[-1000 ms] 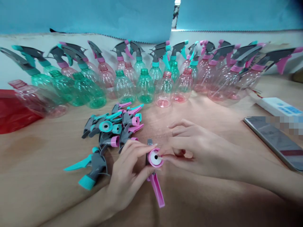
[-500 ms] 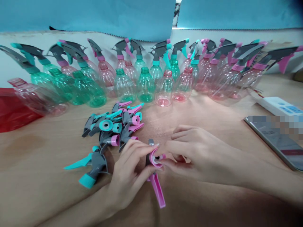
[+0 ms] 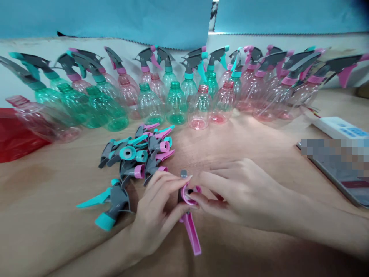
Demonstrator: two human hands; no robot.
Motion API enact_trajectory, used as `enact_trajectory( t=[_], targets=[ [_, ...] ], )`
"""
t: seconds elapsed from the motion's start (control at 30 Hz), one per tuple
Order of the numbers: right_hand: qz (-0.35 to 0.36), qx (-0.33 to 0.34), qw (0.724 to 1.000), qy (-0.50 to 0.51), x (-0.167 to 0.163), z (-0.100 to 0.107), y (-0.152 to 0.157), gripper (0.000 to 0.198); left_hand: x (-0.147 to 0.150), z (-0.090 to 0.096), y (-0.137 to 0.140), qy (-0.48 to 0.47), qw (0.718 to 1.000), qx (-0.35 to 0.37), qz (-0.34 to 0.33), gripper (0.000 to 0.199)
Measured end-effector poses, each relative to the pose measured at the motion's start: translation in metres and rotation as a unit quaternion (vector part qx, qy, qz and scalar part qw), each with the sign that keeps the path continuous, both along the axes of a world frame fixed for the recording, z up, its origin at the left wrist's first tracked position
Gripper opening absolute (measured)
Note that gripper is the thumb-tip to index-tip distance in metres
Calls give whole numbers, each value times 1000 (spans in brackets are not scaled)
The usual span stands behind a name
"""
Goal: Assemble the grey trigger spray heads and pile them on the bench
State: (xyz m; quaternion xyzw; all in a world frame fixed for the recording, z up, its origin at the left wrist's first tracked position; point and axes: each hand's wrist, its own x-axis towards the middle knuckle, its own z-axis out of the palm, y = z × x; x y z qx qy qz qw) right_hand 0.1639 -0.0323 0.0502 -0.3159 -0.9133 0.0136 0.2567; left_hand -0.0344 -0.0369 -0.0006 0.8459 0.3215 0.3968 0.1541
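Closely, the thumb and fingers [image 3: 171, 185] of the left hand [image 3: 161, 209] pinch a sprayer head [image 3: 183, 195] just behind its pink collar, the collar's mouth facing up toward the viewer. The thumb and forefinger of the right hand [image 3: 242, 194] meet that collar from the other side, their tips at its rim; whether they pinch anything within it cannot be told. The pink trigger [image 3: 192, 234] hangs down past the left thumb, untouched.

The head looks light and stiff, smooth enough to turn under dry fingertips. The collar and the thick grey neck would seem the firm places to hold; the thin trigger, probably hinged, would likely give if squeezed.

Left of the hands, a lone teal-and-grey sprayer head [image 3: 118, 199] lies near the left wrist, and a heap of other heads [image 3: 142, 155] sits just beyond the left knuckles, its curved backs and triggers apt to snag a sleeve. Farther back, open-necked bottles [image 3: 177, 104] stand before bottles fitted with heads [image 3: 284, 96]. A red bag [image 3: 21, 138] borders the far left, a phone [image 3: 334, 181] the right. The counter [image 3: 219, 140] offers its widest room between the right hand and the bottles; its near edge cannot be made out.
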Motion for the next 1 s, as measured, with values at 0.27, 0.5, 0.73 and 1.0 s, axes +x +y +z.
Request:
enact_trajectory(
  t=[0.27, 0.5, 0.73, 1.0],
  targets=[
    [-15, -43, 997, -64, 6, 4, -4, 22, -2, 0, -1, 15, 1000, -4, 4, 28],
    [0, -110, 986, -123, 10, 11, -6, 7, -2, -1, 0, 35, 999, 11, 2, 27],
    [33, -104, 994, -28, 4, 6, -4, 20, -4, -4, -2, 34, 999, 21, -3, 27],
    [9, -92, 995, 48, -2, -2, -5, 20, -7, -4, -2, 52, 998, 45, 0, 31]
  ],
)
